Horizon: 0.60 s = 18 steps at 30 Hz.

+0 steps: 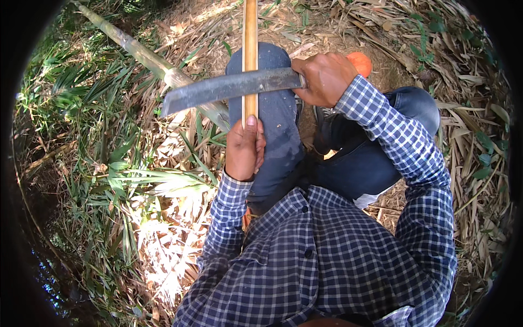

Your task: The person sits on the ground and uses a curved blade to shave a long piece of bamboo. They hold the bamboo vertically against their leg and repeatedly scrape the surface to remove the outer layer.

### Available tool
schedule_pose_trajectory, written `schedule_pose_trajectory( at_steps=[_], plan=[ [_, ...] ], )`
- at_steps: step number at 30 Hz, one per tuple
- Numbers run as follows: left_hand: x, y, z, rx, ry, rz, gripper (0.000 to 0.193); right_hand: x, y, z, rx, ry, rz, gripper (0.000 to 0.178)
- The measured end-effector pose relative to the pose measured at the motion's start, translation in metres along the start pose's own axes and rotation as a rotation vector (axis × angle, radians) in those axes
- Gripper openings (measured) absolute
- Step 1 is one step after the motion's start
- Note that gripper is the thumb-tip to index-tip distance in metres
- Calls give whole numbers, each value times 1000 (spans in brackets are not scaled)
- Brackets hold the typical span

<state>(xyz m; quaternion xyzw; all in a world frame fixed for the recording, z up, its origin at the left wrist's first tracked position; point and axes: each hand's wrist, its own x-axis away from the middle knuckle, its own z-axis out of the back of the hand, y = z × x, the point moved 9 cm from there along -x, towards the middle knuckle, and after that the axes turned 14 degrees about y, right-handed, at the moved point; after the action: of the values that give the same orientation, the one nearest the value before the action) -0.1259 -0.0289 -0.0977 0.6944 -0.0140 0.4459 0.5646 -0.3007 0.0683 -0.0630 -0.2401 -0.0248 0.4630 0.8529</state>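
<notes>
My left hand [245,146] is closed round the near end of a split bamboo strip [250,41], its thumb lying along the strip's pale inner face. The strip runs straight away from me over my raised left knee and out of the top of the view. In my right hand [328,79] is a machete [234,87], gripped by its handle, which the fingers mostly hide. Its long grey blade points left and lies across the strip above the knee, the tip slightly smeared by motion.
A thick bamboo pole [147,59] lies slanting on the ground at the far left. Just beyond my right hand is a round orange thing [359,64], partly hidden. Dry bamboo leaves [180,240] cover the ground, with green blades [81,98] at the left.
</notes>
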Motion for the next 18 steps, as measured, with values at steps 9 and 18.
schedule_pose_trajectory(
  at_steps=[9, 18],
  plan=[
    [-2, 4, -4, 9, -22, -38, 34, -5, 7, 5, 61, 69, -12, 28],
    [0, 3, -2, -9, 8, -40, 35, -13, 12, 8, 101, 54, -21, 26]
  ],
)
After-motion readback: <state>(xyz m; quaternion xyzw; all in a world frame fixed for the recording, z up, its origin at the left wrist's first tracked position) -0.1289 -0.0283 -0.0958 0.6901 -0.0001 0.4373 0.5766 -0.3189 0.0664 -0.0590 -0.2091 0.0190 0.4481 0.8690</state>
